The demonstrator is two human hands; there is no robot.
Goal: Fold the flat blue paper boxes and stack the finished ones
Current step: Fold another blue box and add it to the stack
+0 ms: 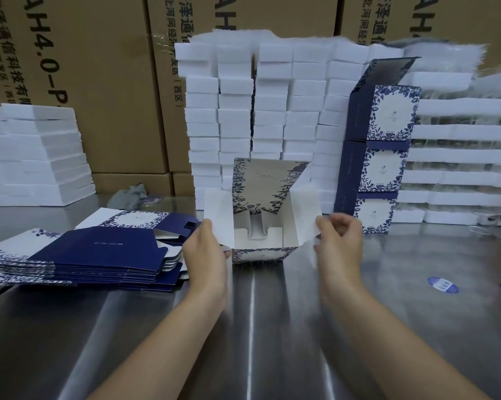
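Nearest the camera, two bare forearms reach out over the steel table [272, 313]. The left hand [206, 249] grips the box [260, 254] by its white left flap [219, 217], thumb on the near face and fingers tucked behind. The right hand [340, 243] is curled and pinches the edge of the right flap [304, 212]; it is blurred, so the exact finger hold is hard to read.

The box sits on the table between the hands, dead centre. Its base looks locked, the walls stand up, and the mouth opens upward and toward the person. Both side flaps splay outward and the lid [269, 183] stands at the back, leaning away. The body is near cubic, so with the lid raised its longest line runs upward from the table. My judgement is that this one is about half done: the flaps have to be tucked in and the lid closed.

Just left of the left hand lies the flat pile [99, 255], many sheets deep, its long side running left to right across the table. That is the bulk of the work left.

Farther back on the right stands the stack [383, 166]: three finished boxes, one on another, printed faces toward the person, the top one with its lid up. So the task is at an early stage.

Behind all this rise foam blocks [272, 96], then cartons [99, 82].
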